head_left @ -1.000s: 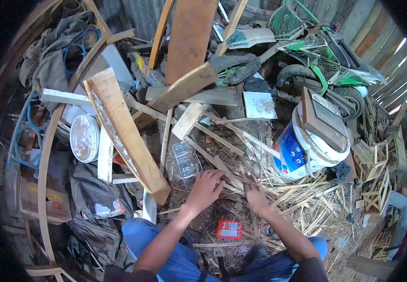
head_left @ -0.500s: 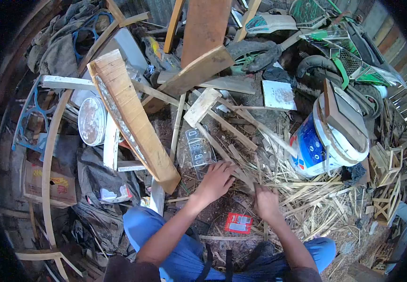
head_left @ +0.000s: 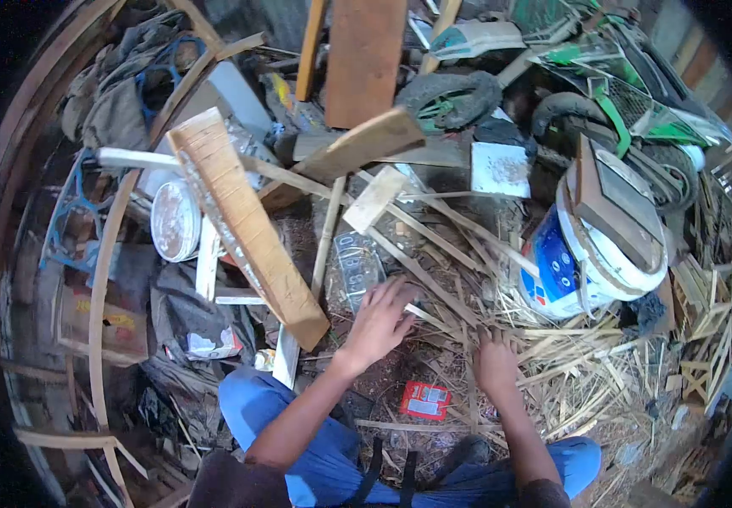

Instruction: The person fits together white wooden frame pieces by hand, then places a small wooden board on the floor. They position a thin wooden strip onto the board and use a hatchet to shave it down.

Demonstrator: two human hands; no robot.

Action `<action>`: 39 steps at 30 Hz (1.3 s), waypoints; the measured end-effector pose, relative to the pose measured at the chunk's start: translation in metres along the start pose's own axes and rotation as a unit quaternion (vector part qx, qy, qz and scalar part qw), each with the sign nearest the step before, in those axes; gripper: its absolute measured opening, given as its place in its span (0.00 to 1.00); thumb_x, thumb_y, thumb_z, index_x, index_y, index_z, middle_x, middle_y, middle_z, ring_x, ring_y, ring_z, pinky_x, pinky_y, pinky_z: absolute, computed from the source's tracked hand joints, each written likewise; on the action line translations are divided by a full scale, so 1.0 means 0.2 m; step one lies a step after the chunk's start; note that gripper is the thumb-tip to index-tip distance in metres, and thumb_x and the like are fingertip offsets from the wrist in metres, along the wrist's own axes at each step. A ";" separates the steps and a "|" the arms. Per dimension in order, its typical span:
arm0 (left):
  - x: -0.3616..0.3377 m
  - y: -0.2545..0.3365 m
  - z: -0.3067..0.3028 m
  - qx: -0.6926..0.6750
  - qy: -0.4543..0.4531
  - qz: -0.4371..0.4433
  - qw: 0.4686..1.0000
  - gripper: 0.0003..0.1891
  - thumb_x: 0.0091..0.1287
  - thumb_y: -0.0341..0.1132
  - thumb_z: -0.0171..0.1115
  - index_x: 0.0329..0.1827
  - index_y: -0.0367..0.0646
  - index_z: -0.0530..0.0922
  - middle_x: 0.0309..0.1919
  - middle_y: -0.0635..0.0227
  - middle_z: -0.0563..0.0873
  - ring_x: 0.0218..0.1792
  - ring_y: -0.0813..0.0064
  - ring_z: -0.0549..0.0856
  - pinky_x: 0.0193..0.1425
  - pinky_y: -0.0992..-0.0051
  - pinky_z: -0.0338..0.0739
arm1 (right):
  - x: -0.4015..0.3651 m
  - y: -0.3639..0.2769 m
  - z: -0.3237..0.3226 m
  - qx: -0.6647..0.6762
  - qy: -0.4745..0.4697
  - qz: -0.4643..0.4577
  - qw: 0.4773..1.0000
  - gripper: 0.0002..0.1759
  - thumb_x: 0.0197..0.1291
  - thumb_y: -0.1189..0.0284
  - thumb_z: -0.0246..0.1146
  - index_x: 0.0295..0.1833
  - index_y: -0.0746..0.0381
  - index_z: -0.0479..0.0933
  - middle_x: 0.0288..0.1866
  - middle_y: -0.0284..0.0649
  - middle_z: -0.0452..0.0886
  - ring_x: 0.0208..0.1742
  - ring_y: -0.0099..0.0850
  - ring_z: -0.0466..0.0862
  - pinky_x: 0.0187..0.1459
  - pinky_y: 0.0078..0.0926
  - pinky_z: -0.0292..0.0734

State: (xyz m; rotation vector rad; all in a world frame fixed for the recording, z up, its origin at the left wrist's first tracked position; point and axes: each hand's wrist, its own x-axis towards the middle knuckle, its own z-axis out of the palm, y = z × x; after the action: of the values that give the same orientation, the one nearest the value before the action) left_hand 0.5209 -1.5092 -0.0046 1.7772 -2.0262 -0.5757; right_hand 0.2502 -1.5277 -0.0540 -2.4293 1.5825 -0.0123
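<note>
floor (head_left: 376,383): bare dirt, littered all over
middle: loose wood strips (head_left: 552,364) heaped thick; a red packet (head_left: 423,400) flat beside them
just beyond: number plate (head_left: 357,267), lying face up
right side: blue-and-white bucket (head_left: 590,254), tilted on the strips
left side: thick plank (head_left: 247,224) leaning, round white lid (head_left: 176,220), black sheeting (head_left: 184,313), cardboard box (head_left: 99,326)

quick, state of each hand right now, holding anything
Left hand: open, fingers spread over the thin pale wooden strips.
Right hand: fingers down among the strips, grip cannot be told.
</note>
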 end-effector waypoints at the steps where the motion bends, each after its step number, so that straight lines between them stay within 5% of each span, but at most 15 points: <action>1: -0.01 -0.01 -0.06 0.037 0.060 -0.024 0.997 0.26 0.70 0.36 0.65 0.72 0.43 0.74 0.73 0.51 0.72 0.76 0.48 0.68 0.80 0.50 0.60 | 0.02 -0.07 -0.07 0.050 -0.009 -0.001 0.999 0.27 0.63 0.72 0.64 0.69 0.59 0.76 0.64 0.49 0.80 0.65 0.50 0.77 0.65 0.50 0.71; 4: -0.09 -0.10 -0.23 0.088 0.228 -0.116 0.963 0.27 0.70 0.35 0.64 0.72 0.40 0.73 0.75 0.41 0.68 0.76 0.40 0.67 0.81 0.47 0.58 | 0.05 -0.23 -0.12 0.120 -0.022 -0.046 0.992 0.29 0.66 0.66 0.67 0.72 0.60 0.73 0.68 0.51 0.76 0.67 0.53 0.74 0.66 0.51 0.70; 9: -0.28 -0.39 -0.43 0.119 0.386 -0.229 0.886 0.42 0.65 0.32 0.68 0.81 0.38 0.57 0.80 0.31 0.46 0.81 0.32 0.50 0.84 0.46 0.49 | 0.09 -0.55 -0.23 0.188 -0.058 -0.164 0.967 0.26 0.67 0.66 0.65 0.69 0.60 0.75 0.70 0.53 0.73 0.71 0.54 0.72 0.68 0.53 0.69; 14: -0.27 -0.62 -0.43 0.018 0.455 -0.293 0.841 0.45 0.64 0.31 0.69 0.83 0.40 0.53 0.79 0.30 0.50 0.81 0.33 0.52 0.83 0.46 0.50 | 0.16 -0.66 -0.20 0.199 -0.040 -0.191 0.960 0.25 0.68 0.66 0.65 0.69 0.59 0.76 0.70 0.52 0.74 0.70 0.53 0.73 0.67 0.53 0.69; 20: -0.25 -0.65 -0.49 -0.049 0.485 -0.292 0.822 0.31 0.65 0.22 0.62 0.74 0.39 0.68 0.66 0.42 0.70 0.74 0.41 0.67 0.78 0.54 0.63 | 0.21 -0.69 -0.25 0.175 -0.003 -0.167 0.970 0.25 0.69 0.69 0.64 0.69 0.62 0.75 0.69 0.52 0.74 0.70 0.54 0.73 0.68 0.52 0.69; 24: -0.28 -0.58 -0.50 0.002 0.481 -0.261 0.837 0.27 0.69 0.21 0.59 0.72 0.41 0.69 0.62 0.42 0.71 0.65 0.41 0.73 0.71 0.50 0.67 | 0.26 -0.72 -0.31 0.200 0.000 -0.153 0.968 0.25 0.70 0.70 0.64 0.70 0.62 0.74 0.70 0.53 0.73 0.70 0.55 0.72 0.68 0.51 0.69; 28: -0.26 -0.42 -0.46 -0.023 0.444 -0.277 0.852 0.27 0.70 0.25 0.60 0.74 0.40 0.68 0.65 0.40 0.69 0.67 0.39 0.72 0.73 0.49 0.66 | 0.34 -0.75 -0.32 0.230 0.039 -0.191 0.954 0.25 0.70 0.71 0.64 0.71 0.62 0.73 0.72 0.54 0.72 0.70 0.56 0.73 0.69 0.51 0.69; 34: -0.29 -0.14 -0.40 -0.070 0.311 -0.210 0.924 0.40 0.71 0.31 0.63 0.84 0.37 0.53 0.75 0.21 0.52 0.73 0.23 0.62 0.77 0.43 0.62 | 0.47 -0.86 -0.46 0.303 0.097 -0.234 0.919 0.33 0.70 0.71 0.65 0.79 0.60 0.67 0.79 0.52 0.66 0.78 0.53 0.68 0.76 0.47 0.63; 36: -0.33 0.00 -0.38 0.010 0.259 -0.183 0.948 0.37 0.70 0.32 0.64 0.82 0.39 0.61 0.78 0.27 0.55 0.74 0.26 0.64 0.77 0.46 0.65 | 0.50 -0.91 -0.51 0.306 0.116 -0.243 0.913 0.34 0.70 0.70 0.65 0.80 0.60 0.64 0.80 0.53 0.64 0.78 0.55 0.67 0.76 0.48 0.64; 39: -0.43 0.13 -0.43 -0.164 0.173 -0.055 0.970 0.28 0.65 0.34 0.69 0.70 0.48 0.78 0.76 0.50 0.71 0.72 0.37 0.73 0.73 0.46 0.69 | 0.52 -0.93 -0.58 0.343 0.135 -0.237 0.899 0.36 0.72 0.67 0.64 0.81 0.61 0.60 0.82 0.56 0.60 0.79 0.56 0.65 0.77 0.48 0.64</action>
State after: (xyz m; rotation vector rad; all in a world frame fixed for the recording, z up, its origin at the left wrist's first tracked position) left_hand 0.5565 -1.4247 0.0791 1.6607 -1.5099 -0.5508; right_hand 0.4450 -1.5724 0.0834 -2.1920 0.8012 -0.8700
